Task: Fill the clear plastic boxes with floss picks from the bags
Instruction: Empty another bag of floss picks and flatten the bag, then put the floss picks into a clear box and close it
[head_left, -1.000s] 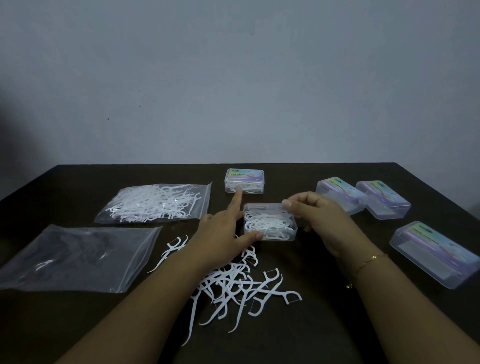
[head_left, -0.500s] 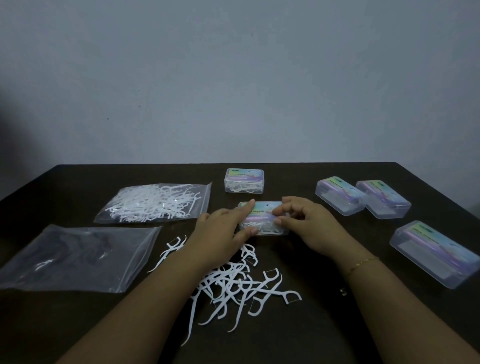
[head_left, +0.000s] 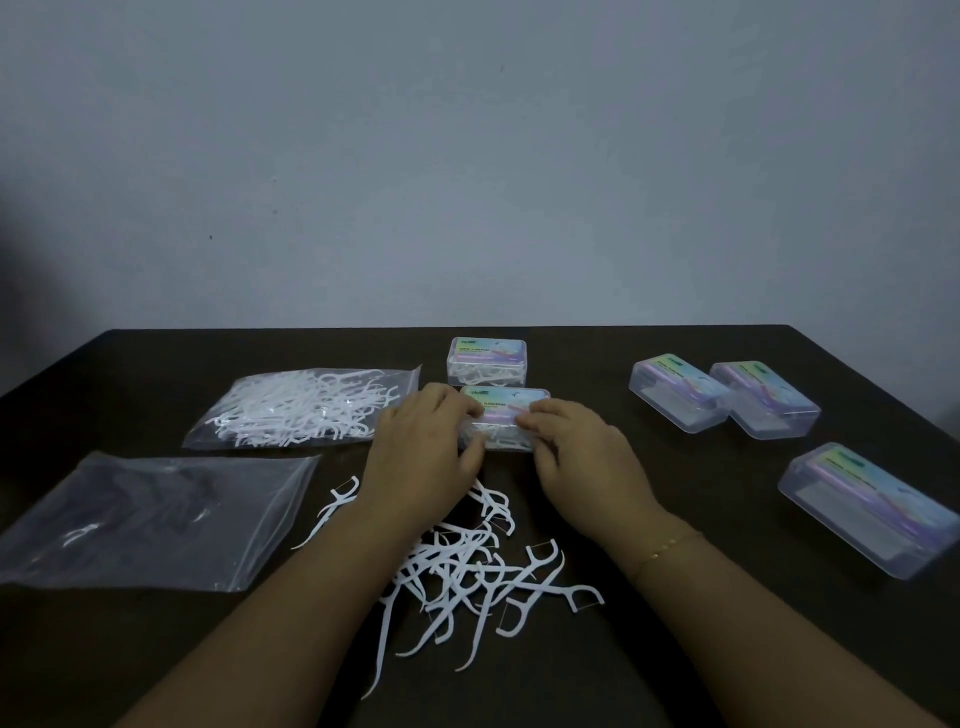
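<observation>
A clear plastic box with white floss picks inside and a pastel label on its closed lid sits mid-table. My left hand grips its left end, thumb on the front wall. My right hand grips its right end, fingers curled onto the lid. A second filled box stands just behind it. Loose floss picks lie in a heap in front of my hands. A bag full of floss picks lies at the left.
A nearly empty clear bag lies at the front left. Three closed clear boxes stand at the right: two side by side and one nearer the right edge. The dark table ends at a grey wall.
The box's lid has come down over the picks and is now closed. Both hands have moved onto the box ends, fingers pressing on the lid.
</observation>
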